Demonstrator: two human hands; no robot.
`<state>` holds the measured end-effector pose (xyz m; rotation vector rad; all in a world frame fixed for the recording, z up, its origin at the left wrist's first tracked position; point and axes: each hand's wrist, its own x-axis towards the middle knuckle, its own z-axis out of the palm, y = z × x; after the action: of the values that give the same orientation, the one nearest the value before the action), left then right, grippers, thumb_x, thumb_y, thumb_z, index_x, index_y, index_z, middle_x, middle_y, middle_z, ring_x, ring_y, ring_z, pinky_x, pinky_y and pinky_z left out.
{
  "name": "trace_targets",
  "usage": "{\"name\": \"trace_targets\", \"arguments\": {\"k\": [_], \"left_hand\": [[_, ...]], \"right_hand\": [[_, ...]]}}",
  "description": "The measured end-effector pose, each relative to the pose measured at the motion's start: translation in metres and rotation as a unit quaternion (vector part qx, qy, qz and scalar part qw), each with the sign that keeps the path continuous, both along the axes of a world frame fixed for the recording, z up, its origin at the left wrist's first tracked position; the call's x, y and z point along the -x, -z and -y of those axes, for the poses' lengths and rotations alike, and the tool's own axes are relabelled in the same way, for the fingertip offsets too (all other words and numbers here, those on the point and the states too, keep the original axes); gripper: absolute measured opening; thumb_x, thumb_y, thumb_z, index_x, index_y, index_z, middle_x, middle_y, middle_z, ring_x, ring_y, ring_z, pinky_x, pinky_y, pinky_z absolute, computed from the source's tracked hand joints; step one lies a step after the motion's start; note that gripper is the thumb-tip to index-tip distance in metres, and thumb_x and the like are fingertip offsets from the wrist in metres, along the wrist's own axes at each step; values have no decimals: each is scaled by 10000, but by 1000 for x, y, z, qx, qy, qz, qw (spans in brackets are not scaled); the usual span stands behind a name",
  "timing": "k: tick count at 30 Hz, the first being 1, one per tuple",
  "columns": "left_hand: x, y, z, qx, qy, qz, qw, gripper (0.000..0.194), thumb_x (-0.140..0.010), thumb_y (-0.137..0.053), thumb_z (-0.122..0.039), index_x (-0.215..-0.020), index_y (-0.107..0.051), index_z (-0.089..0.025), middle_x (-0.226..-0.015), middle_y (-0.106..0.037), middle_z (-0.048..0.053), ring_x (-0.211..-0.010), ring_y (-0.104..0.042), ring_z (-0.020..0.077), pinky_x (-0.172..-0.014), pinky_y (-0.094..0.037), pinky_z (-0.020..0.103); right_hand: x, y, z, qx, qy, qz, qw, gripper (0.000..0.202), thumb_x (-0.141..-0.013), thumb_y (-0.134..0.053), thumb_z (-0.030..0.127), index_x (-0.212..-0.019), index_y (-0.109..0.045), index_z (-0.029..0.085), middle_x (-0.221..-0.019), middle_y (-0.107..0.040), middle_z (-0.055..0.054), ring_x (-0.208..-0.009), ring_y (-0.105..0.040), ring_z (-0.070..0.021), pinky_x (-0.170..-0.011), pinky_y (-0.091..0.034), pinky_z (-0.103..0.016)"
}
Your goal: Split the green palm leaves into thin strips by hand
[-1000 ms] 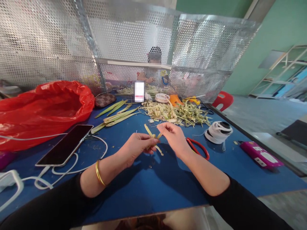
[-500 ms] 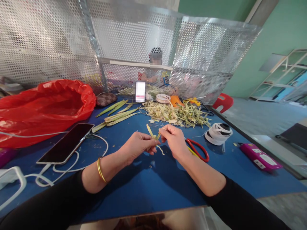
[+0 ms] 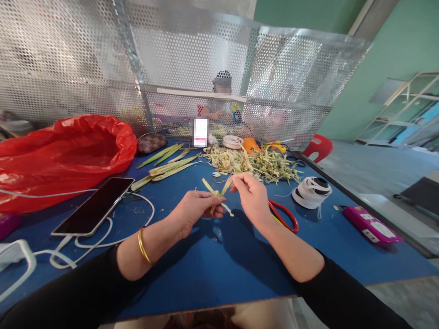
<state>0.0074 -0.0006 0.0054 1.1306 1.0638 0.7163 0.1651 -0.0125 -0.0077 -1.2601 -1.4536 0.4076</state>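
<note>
Between finger and thumb, my left hand (image 3: 202,204) pinches a small knot of pale green leaf strips (image 3: 216,193), whose loose ends stick out several ways. My right hand (image 3: 249,194) is closed on the tip of one strip, up and to the right of the knot. Both hands are above the blue table (image 3: 206,274). Partly hidden behind my right wrist lie red-handled scissors (image 3: 286,214). Beyond the hands is a heap of small knotted leaf pieces (image 3: 254,163), and to its left lie long green leaf strips (image 3: 174,168).
At left are a red plastic bag (image 3: 68,157), a phone (image 3: 94,205) and a white cable (image 3: 151,208). A roll of white ribbon (image 3: 312,192) and a purple packet (image 3: 372,225) sit at right. A perforated metal screen (image 3: 192,55) stands behind, with a person (image 3: 222,96) beyond it.
My right hand has drawn slightly up and away from my left, pulling one strip out longer. The knot in my left hand has turned a little, and its upper end leans further left.
</note>
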Motion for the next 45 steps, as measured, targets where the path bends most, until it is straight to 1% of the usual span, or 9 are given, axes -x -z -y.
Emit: {"name": "trace_targets", "arguments": {"k": [2,4,7,12,19,25,35,41,45], "left_hand": [[2,0,-2,9,-44,37,998,234,-614,-746,-342,-713,-715,-132,-645,-684,48,-601,-618,134,-659,-486,257],[3,0,-4,2,-81,75,994,261,-611,-749,-347,-740,-715,-123,-681,-690,60,-645,-627,146,-688,-487,266],[3,-1,-4,-14,-120,115,986,270,-607,-755,-346,-736,-708,-114,-710,-691,68,-660,-621,148,-678,-486,260],[-3,4,1,-49,-114,134,983,252,-664,-712,-360,-628,-665,-114,-608,-639,42,-502,-547,118,-493,-438,245],[-3,4,1,-65,-96,135,984,262,-676,-699,-350,-591,-649,-107,-511,-578,17,-451,-491,97,-478,-422,248],[2,-5,-3,-31,-99,127,987,236,-628,-739,-320,-602,-671,-96,-582,-647,51,-488,-551,117,-530,-466,263],[2,2,-3,-62,-59,106,991,261,-695,-680,-346,-581,-645,-114,-462,-562,11,-416,-497,105,-449,-428,247],[6,-3,-10,-52,-127,95,986,181,-619,-740,-299,-649,-678,-132,-595,-645,19,-497,-558,110,-499,-458,232],[9,-5,-13,-48,-109,73,990,203,-598,-756,-320,-677,-700,-141,-593,-651,16,-519,-565,111,-544,-475,238]], "right_hand": [[1,-6,9,-98,45,88,990,161,-849,-522,318,-897,-608,190,-796,-632,-40,-760,-579,-170,-741,-431,-294],[6,-10,20,-134,31,174,975,189,-863,-515,307,-747,-608,191,-708,-623,-38,-708,-558,-161,-725,-411,-283],[16,-6,29,-61,-31,242,968,242,-855,-532,351,-703,-636,194,-642,-626,-30,-601,-550,-144,-619,-383,-267],[30,10,20,173,-119,26,977,321,-826,-533,427,-642,-631,182,-610,-639,-22,-463,-562,-129,-488,-407,-247],[34,11,17,196,-161,-179,951,219,-754,-562,256,-557,-576,162,-532,-564,21,-444,-510,-95,-490,-432,-227],[33,2,23,208,-192,-191,940,170,-708,-515,169,-545,-564,166,-480,-537,40,-432,-493,-88,-493,-422,-219],[36,4,22,224,-191,-190,936,271,-769,-589,368,-606,-602,151,-531,-556,15,-472,-511,-103,-517,-434,-238],[36,1,30,224,-208,-134,943,245,-796,-552,315,-612,-587,158,-509,-530,31,-461,-499,-95,-502,-411,-221],[31,-3,33,168,-183,-13,969,305,-844,-503,362,-610,-562,175,-529,-512,27,-499,-479,-99,-510,-374,-220]]}}
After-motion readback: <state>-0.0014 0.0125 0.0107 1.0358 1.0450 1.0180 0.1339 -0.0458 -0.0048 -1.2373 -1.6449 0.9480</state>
